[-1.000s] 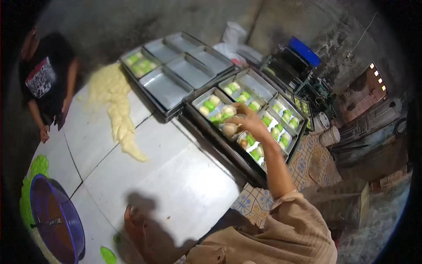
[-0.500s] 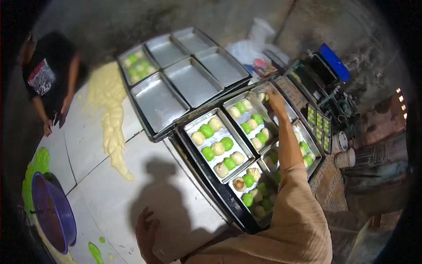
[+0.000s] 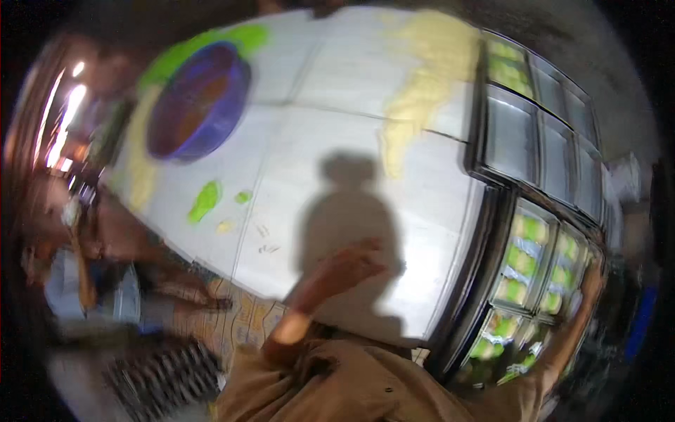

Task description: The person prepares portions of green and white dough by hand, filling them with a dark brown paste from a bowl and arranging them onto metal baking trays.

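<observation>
The view is heavily blurred and tilted. The left hand (image 3: 348,264) is seen raised just above the near edge of the white tiled surface (image 3: 316,162), with its fingers loosely spread and nothing held in its grip; its shadow falls on the tiles beside it. The right hand (image 3: 593,271) is stretched far out along the right side, over the far edge of the tray of dough balls (image 3: 538,274). Whether its grip is open or closed, and whether anything is held in it, cannot be told, since the hand is smeared and small at the picture's rim.

The tray of dough balls is set against the right edge of the surface, in a dark metal frame. Green and pale balls are ranged in its compartments, and the right hand is nearest to the balls in the outer compartments, though contact cannot be made out. The left hand is well apart from that tray.

Farther along the same edge, the empty metal pans (image 3: 545,137) are lined up, with a few green pieces seen in the farthest pan. A strip of pale yellow dough (image 3: 422,91) is laid on the tiles beside those pans. A purple basin (image 3: 200,102) is placed near the opposite edge, beside a green smear, and small green dough scraps (image 3: 207,200) are scattered below it.
</observation>
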